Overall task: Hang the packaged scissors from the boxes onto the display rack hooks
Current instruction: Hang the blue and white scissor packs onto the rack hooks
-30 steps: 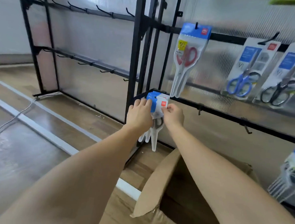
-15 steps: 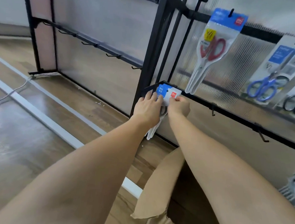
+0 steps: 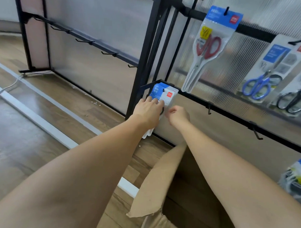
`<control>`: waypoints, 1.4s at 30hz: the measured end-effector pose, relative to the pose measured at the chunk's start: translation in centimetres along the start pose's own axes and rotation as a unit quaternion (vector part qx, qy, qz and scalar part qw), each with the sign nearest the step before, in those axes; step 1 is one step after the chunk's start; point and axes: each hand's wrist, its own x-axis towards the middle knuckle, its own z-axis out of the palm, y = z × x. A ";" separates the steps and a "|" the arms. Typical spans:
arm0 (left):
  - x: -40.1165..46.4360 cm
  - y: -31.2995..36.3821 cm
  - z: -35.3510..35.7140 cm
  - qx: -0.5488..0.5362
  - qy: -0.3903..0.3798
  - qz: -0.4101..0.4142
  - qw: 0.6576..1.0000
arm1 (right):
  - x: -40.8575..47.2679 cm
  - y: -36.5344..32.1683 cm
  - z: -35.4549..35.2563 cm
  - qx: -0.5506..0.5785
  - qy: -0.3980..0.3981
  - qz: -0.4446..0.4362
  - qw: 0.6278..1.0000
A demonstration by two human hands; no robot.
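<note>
A stack of packaged scissors (image 3: 164, 94) with blue and white header cards hangs at the left end of the rack's lower rail (image 3: 232, 115), a hook tip showing through the cards. My left hand (image 3: 147, 113) holds the stack from the front, fingers laid over the cards and thumb hidden; the pack bottoms stick out below my wrist. A little to the right, my right hand (image 3: 179, 116) is off the packs, loosely curled and blurred, holding nothing. An open cardboard box (image 3: 161, 174) stands on the floor under my right arm.
Red-handled scissors (image 3: 207, 47) hang from the upper rail, with blue-handled (image 3: 261, 80) and black-handled (image 3: 295, 99) packs further right. Two bare hooks (image 3: 209, 107) (image 3: 256, 134) stick out of the lower rail. More packs (image 3: 297, 178) sit at the right edge. The black upright post (image 3: 145, 53) is beside my left hand.
My right hand has let go of the header cards and drawn back to the right. The left hand stays on the stack, which now sits on the hook.
</note>
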 end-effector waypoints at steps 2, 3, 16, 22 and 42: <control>0.2 0.9 0.0 -0.002 -0.013 0.009 1.000 | -1.3 2.2 -1.1 -0.038 -0.038 -0.055 0.997; 0.3 1.6 0.0 -0.004 -0.021 0.018 1.000 | -1.9 3.4 -1.7 -0.046 -0.052 -0.071 0.995; 1.5 16.7 1.7 -0.074 -0.117 0.136 0.981 | -8.1 17.7 -13.2 -0.127 -0.068 -0.063 0.988; 1.6 22.1 3.1 -0.085 -0.182 0.156 0.967 | -8.0 22.9 -16.4 -0.191 -0.072 -0.033 0.978; 3.0 25.7 11.1 -0.025 -0.227 0.133 0.964 | -4.3 29.9 -14.9 -0.239 -0.154 -0.029 0.958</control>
